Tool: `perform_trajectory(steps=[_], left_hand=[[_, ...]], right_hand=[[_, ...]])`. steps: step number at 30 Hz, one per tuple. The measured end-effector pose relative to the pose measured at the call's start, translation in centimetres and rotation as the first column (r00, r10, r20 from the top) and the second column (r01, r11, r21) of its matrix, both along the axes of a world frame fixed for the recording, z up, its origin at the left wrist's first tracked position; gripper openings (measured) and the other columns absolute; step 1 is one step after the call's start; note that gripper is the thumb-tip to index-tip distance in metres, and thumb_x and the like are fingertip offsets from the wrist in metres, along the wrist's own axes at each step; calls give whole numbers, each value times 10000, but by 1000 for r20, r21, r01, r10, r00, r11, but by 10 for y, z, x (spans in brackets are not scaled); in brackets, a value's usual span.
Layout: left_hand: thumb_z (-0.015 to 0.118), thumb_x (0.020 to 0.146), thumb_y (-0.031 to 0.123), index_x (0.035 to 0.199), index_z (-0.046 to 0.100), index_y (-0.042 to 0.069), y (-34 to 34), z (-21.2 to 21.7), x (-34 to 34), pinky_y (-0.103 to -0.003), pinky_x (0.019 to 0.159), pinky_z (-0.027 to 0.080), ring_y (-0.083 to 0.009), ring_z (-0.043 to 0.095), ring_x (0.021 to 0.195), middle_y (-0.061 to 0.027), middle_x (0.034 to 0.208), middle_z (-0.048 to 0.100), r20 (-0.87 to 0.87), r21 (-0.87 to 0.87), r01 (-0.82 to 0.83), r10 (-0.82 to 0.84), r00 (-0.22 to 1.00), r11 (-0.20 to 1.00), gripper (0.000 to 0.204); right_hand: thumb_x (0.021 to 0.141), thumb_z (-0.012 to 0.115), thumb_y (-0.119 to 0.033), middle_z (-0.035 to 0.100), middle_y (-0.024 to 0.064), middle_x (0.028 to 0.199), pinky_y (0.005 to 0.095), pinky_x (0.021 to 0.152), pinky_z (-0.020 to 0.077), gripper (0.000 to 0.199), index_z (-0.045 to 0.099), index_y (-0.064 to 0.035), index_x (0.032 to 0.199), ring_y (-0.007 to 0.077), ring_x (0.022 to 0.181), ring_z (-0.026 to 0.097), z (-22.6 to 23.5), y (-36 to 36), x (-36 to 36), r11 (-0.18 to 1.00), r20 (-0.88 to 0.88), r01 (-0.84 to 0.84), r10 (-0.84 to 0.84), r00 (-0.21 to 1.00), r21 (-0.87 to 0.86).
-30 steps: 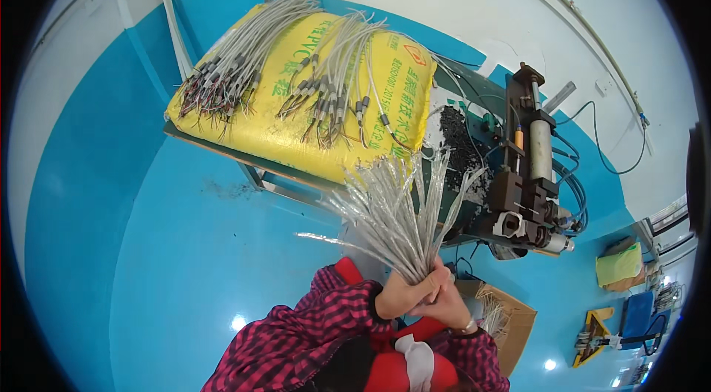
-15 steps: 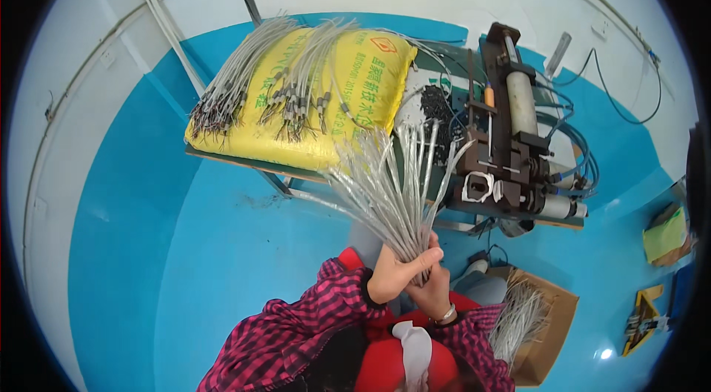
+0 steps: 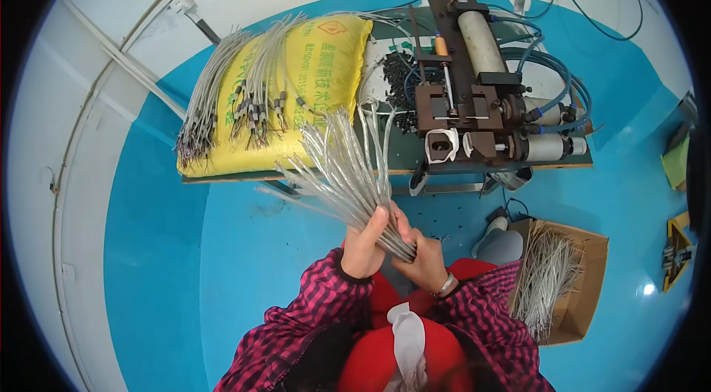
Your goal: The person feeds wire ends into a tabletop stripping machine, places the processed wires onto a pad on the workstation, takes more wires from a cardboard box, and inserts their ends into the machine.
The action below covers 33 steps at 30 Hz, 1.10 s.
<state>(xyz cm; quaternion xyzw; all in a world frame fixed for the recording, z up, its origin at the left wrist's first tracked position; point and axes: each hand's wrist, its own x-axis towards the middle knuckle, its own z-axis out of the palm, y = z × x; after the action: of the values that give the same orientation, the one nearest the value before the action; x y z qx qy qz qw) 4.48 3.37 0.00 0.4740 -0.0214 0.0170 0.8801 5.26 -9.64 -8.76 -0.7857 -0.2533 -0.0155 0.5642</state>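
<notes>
A thick bundle of silvery-grey cables (image 3: 341, 158) fans out in front of me, its upper ends spread towards the bench. My left hand (image 3: 365, 244) is wrapped round the bundle's lower part, thumb across the front. Closer to the lower ends, my right hand (image 3: 424, 262) grips the same bundle, its fingers partly hidden. Beyond the cables lies a yellow sack (image 3: 318, 73) on the bench. Two groups of grey cables (image 3: 215, 81) rest across that sack, with dark sleeves and bare wire at their near ends.
A dark clamping machine (image 3: 474, 107) with cylinders and blue hoses stands on the bench's right. Small black pieces (image 3: 400, 81) lie heaped beside it. An open cardboard box (image 3: 585, 296) of cables (image 3: 548, 273) sits on the floor at right. A yellow metal tool (image 3: 678, 251) lies farther right.
My view has shifted right. Both hands still grip the cable bundle; they have moved apart along it, the right hand now nearer the lower ends, and the bundle leans more to the left.
</notes>
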Motion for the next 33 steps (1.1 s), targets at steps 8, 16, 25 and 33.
perform_trajectory(steps=[8, 16, 25, 33], left_hand=[[419, 976, 316, 741, 472, 31, -18, -3, 5, -305, 562, 384, -160, 464, 570, -63, 613, 474, 17, 90, -60, 59, 998, 994, 373], [437, 974, 264, 734, 475, 22, -31, -13, 4, -279, 524, 373, -145, 455, 543, -63, 606, 472, 53, 182, -72, 64, 997, 981, 343], [473, 939, 110, 1095, 501, -21, -40, -15, -5, -231, 551, 414, -110, 501, 600, -60, 777, 546, 116, 182, -42, 21, 993, 982, 206], [441, 969, 226, 997, 503, -23, -49, -9, -7, -257, 525, 422, -135, 497, 550, -98, 692, 547, 93, 233, -183, 166, 982, 955, 258]], right_hand=[[655, 735, -162, 602, 170, 794, 350, 642, 480, 411, 531, -29, 986, 331, 727, 620, -8, -9, 2, 996, -109, -89, 86, 990, -26], [757, 724, -187, 622, 85, 862, 297, 734, 481, 453, 539, 3, 1125, 205, 756, 612, 58, -60, 24, 963, 8, -156, 158, 987, 218], [895, 566, -88, 595, 56, 739, 218, 468, 423, 150, 562, 43, 968, 80, 520, 544, 100, -35, 25, 780, -332, 20, 242, 912, 625], [931, 515, -125, 564, 25, 713, 199, 479, 396, 143, 540, 15, 921, 56, 538, 469, 102, -43, 16, 598, -449, 186, 327, 832, 780]])
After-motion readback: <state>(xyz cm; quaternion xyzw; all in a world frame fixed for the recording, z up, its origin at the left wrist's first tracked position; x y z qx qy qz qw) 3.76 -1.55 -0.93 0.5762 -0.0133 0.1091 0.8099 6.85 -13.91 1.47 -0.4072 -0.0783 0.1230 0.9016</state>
